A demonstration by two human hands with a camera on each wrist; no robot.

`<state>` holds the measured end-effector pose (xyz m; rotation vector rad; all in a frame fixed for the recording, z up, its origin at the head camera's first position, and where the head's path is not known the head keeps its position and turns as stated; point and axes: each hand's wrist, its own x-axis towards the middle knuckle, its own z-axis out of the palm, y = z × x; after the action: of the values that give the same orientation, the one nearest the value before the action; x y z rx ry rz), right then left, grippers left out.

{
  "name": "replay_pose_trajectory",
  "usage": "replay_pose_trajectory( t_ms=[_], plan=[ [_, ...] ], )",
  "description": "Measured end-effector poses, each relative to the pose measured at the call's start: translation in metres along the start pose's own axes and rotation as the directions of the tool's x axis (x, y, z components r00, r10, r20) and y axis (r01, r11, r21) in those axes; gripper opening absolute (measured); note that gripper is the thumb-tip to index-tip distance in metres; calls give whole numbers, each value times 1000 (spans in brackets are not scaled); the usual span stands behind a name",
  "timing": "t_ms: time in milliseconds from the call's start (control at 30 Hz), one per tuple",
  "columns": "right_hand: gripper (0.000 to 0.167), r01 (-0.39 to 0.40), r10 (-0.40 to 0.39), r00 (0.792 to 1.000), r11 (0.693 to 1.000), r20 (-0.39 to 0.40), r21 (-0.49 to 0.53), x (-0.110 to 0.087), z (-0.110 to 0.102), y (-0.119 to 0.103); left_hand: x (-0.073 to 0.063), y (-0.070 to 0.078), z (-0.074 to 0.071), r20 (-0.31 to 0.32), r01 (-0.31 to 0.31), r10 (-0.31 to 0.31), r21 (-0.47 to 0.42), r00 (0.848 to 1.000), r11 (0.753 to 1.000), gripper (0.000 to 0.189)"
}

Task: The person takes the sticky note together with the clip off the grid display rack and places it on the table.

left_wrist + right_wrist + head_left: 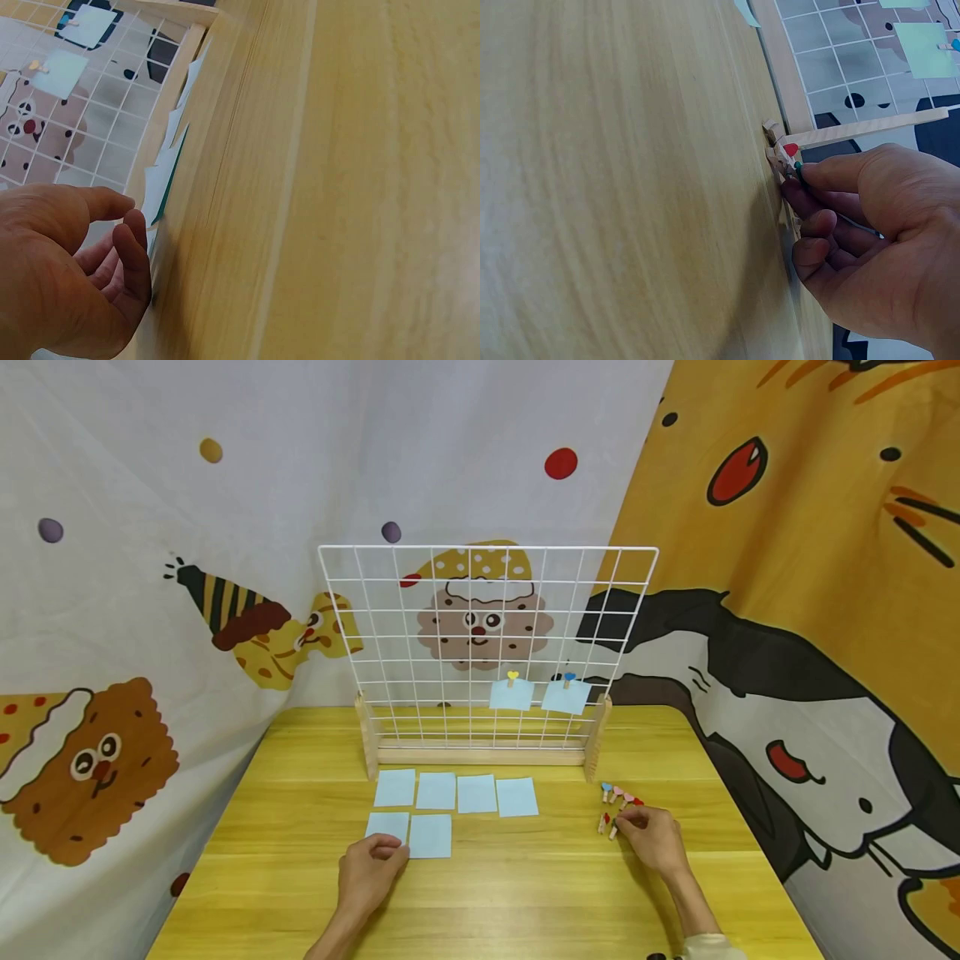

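Note:
My left hand [369,875] is over the lower-left blue paper note [387,825]; in the left wrist view its fingers are loosely bent, thumb near the forefinger, and no paper shows between them. Another note [431,837] lies just right of it. At the right, my right hand [654,839] pinches a small clothespin with a green top [799,169] between thumb and forefinger. Beside it lie several small wooden clothespins with coloured hearts, among them a blue one [606,788] and a red one [603,821].
A white wire grid [480,637] stands upright on a wooden base [480,755] behind the notes. Two notes hang on it, under a yellow-heart clothespin [513,677] and a blue-heart clothespin [570,679]. Several notes lie in a row before the base. A printed curtain [285,460] hangs behind.

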<state>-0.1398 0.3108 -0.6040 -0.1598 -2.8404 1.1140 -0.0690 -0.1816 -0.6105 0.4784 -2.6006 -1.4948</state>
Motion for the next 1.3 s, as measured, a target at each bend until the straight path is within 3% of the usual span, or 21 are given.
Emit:
replay_pose_trajectory(
  t_ms=[433, 767, 1133, 1300],
  plan=[
    [6, 5, -5, 1000, 1000, -14, 0, 1, 2, 5, 1, 0, 0, -9, 1, -1, -5, 1000, 1000, 8],
    [18, 0, 0, 1000, 998, 9, 63, -2, -2, 3, 0, 6, 0, -40, 8, -10, -32, 999, 999, 13],
    [32, 60, -60, 998, 985, -9, 164, -4, -6, 3, 1, 7, 5, -25, -77, 74, -208, 997, 975, 22],
    [33, 111, -106, 994, 971, -37, 212, -6, -8, 1, 1, 9, 7, -21, -120, 118, -243, 993, 963, 24]
  ],
)
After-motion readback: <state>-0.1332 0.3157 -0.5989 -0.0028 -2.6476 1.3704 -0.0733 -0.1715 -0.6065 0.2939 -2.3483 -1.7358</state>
